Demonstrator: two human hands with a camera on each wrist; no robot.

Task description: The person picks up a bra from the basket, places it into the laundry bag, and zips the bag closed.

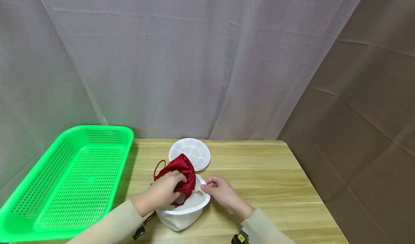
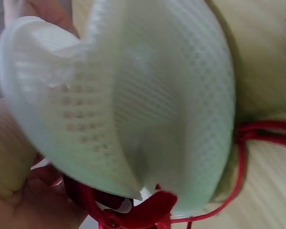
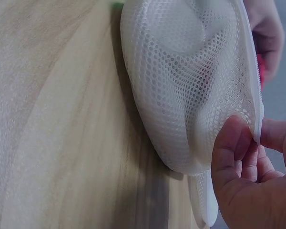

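A white mesh laundry bag point(image 1: 177, 220) stands on the table with its round mouth spread, its mesh side dented inward in the right wrist view. Its round flat lid point(image 1: 192, 151) lies folded back behind the mouth. With thumb and fingers, my right hand point(image 1: 224, 194) pinches the right side of the white zippered rim point(image 3: 255, 71). Over the mouth, my left hand point(image 1: 163, 189) grips a red satin drawstring pouch point(image 1: 184, 165), partly inside the bag. One red cord point(image 2: 238, 181) trails beside the mesh in the left wrist view. What the pouch contains is hidden.
A large green plastic basket point(image 1: 124, 165) with a perforated floor sits at the left of the wooden table point(image 1: 259, 168). Grey curtains point(image 1: 162, 75) hang behind the table, and a brown cloth point(image 1: 363, 129) borders the right side.
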